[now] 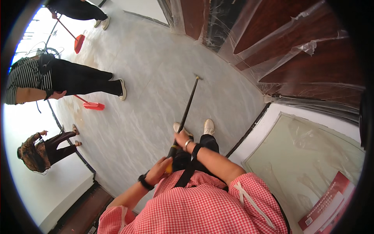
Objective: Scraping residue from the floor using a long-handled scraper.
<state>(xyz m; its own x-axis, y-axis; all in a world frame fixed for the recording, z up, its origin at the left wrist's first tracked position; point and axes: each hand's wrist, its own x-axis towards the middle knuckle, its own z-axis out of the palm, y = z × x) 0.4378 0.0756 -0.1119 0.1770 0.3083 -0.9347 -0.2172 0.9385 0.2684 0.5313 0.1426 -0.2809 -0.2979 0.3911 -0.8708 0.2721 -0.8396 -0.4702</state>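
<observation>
A long-handled floor scraper (190, 101) with a black pole and yellow fittings slants away from my body. Its narrow, slightly blurred head (198, 77) is at the grey marble-patterned floor (152, 76) ahead of me. My left hand (159, 169) grips the pole near its yellow end, close to my waist. Further up the shaft, my right hand (182, 139) is closed around it, just in front of my shoes. The pole passes over my left shoe (177, 127) and partly hides it. My right shoe (209, 127) stands to the right of it.
Plastic-covered dark wood panels (315, 64) line the far right. A board with a red printed sheet (324, 201) is on my right. At left, one person (84, 76) stands by a red broom (94, 106); another holds a second broom (79, 44). A third person (46, 149) stands by the white wall.
</observation>
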